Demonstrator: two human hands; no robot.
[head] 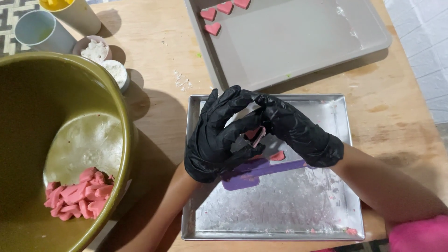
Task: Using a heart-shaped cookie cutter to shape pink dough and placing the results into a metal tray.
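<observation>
- Spreading under everything is a pale wooden surface (154,42), dusted here and there with white flecks.
- At the left edge stands a big olive-green bowl (28,93), floured inside, with a heap of pink dough pieces (79,196) at the bottom.
- At the top lies a grey baking tray (298,42) with four pink heart shapes (213,28) in its upper left corner.
- Below it sits a shiny metal pan (280,210), its floor smeared with flour and pink crumbs.
- Above the pan, the left hand (217,137) in a black glove curls its fingers around a small pink dough piece (254,135).
- Meeting it, the black-gloved right hand (298,130) pinches the same piece with its fingertips.
- Just under the hands, a purple scraper (261,172) lies in the pan, a pink heart (278,156) resting on it.
- At the top left stand a pale blue cup (39,30), a yellow-filled cup (70,11) and two small dishes of white powder (95,49).
- At the bottom right corner shows a bright pink sleeve (417,233).
</observation>
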